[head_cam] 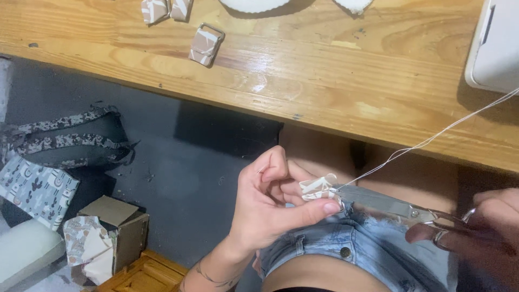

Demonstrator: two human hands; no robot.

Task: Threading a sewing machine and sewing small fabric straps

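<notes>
Two hands work over my lap below the tabletop [324,81]: left hand [270,205] pinches the strap piece [319,188], right hand [481,227] grips scissors [389,204] at the thread [432,138], positioned for trimming close.

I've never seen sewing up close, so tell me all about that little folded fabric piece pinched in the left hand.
The folded fabric piece is small, with a beige and white pattern, pinched between the left hand's thumb and fingers above the lap. A white thread runs from it toward the table's right. The scissors in the right hand have their blade tip at its edge.
</notes>
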